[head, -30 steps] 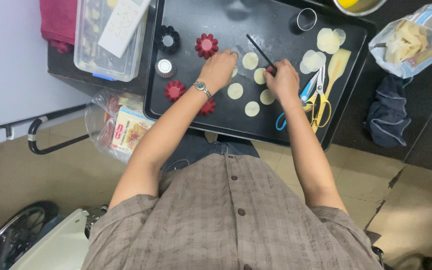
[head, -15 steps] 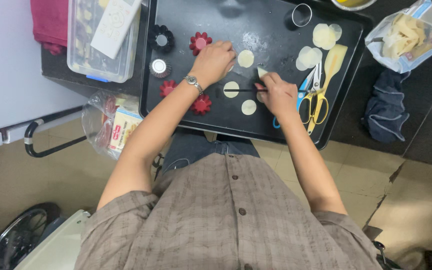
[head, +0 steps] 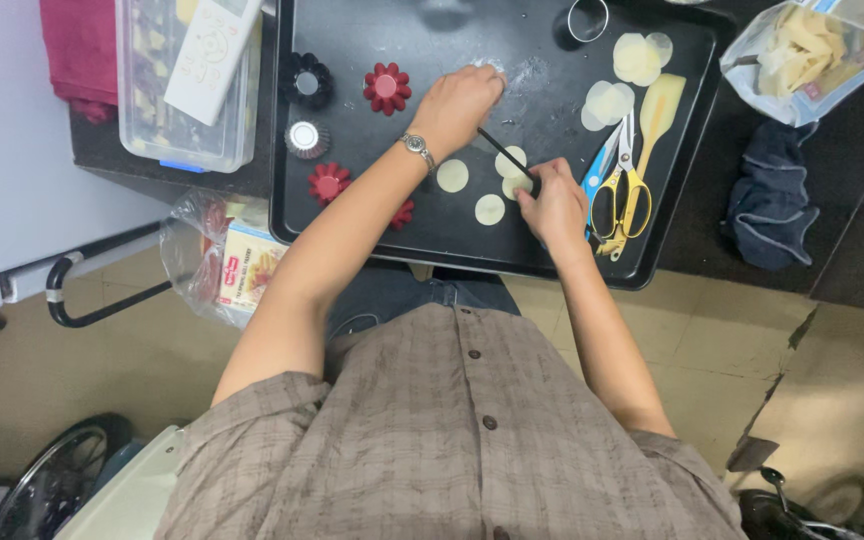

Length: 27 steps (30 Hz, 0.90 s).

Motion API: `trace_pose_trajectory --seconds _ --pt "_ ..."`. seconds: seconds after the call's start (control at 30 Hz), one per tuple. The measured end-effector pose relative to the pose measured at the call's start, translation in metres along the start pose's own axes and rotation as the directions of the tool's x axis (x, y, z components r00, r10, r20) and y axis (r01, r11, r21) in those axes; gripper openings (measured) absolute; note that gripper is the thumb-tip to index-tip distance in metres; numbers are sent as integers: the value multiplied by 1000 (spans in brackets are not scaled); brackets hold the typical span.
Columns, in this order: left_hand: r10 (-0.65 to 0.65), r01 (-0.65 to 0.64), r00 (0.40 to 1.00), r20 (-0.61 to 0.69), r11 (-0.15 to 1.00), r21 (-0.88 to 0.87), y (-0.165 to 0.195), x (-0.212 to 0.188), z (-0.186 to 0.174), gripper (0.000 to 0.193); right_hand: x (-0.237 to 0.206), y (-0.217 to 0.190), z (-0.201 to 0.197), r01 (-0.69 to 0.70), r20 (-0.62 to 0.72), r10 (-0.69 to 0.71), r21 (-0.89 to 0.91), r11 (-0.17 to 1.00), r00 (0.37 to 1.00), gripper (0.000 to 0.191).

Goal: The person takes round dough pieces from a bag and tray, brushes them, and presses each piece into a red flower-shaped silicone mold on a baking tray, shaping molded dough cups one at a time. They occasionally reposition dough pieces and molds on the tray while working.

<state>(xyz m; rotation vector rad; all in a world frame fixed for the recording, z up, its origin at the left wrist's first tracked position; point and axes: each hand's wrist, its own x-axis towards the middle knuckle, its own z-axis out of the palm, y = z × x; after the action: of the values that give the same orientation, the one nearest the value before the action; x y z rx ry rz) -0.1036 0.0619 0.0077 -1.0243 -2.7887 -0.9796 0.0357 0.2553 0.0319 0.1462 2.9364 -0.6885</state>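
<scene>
**Dough rounds on a black tray, both hands at work**

The right hand [head: 555, 203] is curling shut around a thin black stick [head: 501, 147], pinching its near end betw. thumb and fingers; the stick is slanting up and away from that hand toward the left hand. Just left of the right hand, pale dough rounds are lying flat on the black tray [head: 352, 215]: one round [head: 490, 209] touching-close beside the knuckles, another [head: 452, 175] a bit further left, and a third [head: 512, 160] under the stick, partly hidden by the fingers (can't tell if the stick tip is touching it).

The left hand [head: 460, 98] is sitting further out, fingers bunched together and pressing down on a floury patch of the tray; whether it's pinching anything underneath, cannot tell. A wristwatch [head: 415, 148] is showing on that wrist.

Right of the right hand, yellow-handled scissors [head: 620, 190] are lying next to a pale spatula [head: 657, 110]. Beyond them, more dough rounds [head: 637, 55] are stacking loosely, w/ a metal ring cutter [head: 587, 18] at the far edge.

Left of the left hand, red fluted moulds [head: 386, 86] and a dark one [head: 304, 80] are sitting on the tray. Further left, off the tray, a clear plastic box [head: 177, 110] is standing.
</scene>
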Motion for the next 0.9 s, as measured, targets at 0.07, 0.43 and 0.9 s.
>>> trace_pose_trajectory --seconds 0.07,0.43,0.9 --pt "134 -140 989 67 985 96 0 -7 -7 17 1 0 1 -13 38 12 18 1000 999 28" --pt "146 -176 960 241 979 105 6 -66 -14 8 -17 -6 -27 -31 -59 28 -48 998 998 19" --pt "248 -240 935 252 969 -65 18 -63 -28 15 -38 -36 12 116 75 -119 44 992 990 26"
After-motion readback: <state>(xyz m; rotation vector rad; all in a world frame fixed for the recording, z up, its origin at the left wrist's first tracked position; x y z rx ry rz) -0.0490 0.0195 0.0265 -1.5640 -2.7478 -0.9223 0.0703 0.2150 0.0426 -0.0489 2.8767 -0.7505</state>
